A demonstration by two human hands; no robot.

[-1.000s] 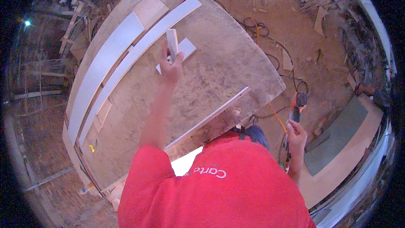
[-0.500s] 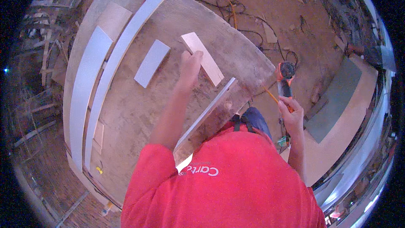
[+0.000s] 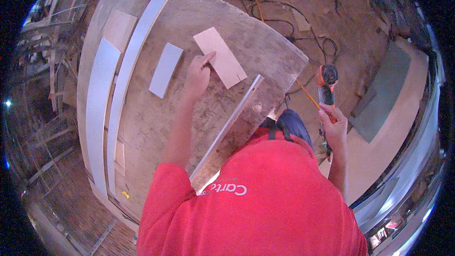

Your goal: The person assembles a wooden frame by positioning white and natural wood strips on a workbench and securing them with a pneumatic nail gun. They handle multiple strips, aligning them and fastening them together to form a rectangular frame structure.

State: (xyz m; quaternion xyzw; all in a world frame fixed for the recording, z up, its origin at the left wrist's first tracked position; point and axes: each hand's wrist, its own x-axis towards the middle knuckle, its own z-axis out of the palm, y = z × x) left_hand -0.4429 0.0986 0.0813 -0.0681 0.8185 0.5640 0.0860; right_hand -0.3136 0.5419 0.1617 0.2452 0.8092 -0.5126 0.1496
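My left hand (image 3: 197, 75) reaches over the worktable and grips a small rectangular wooden board (image 3: 222, 61) at its left edge. One finger lies on the board's pale face; a short dark mark shows near its near end. Out past the table's right corner, my right hand (image 3: 334, 124) is closed around an orange-and-black power tool (image 3: 327, 83), its rounded black end pointing away from me. An orange cord or hose (image 3: 308, 94) runs between the table corner and that hand. The tool's exact kind is unclear, and my fingers hide part of its grip.
Long curved white-faced strips (image 3: 136, 61) lie along the table's left side. Near them is a short white-faced piece (image 3: 166, 70). A straight narrow strip (image 3: 227, 125) runs along the near edge of the table (image 3: 156, 128). Dark cables (image 3: 272, 20) tangle on the floor; curved panels (image 3: 386, 95) stand at right.
The wooden board has turned from a narrow, tilted view to show its broad face. My left hand has shifted slightly left, and the tool in my right hand has moved slightly right in view.
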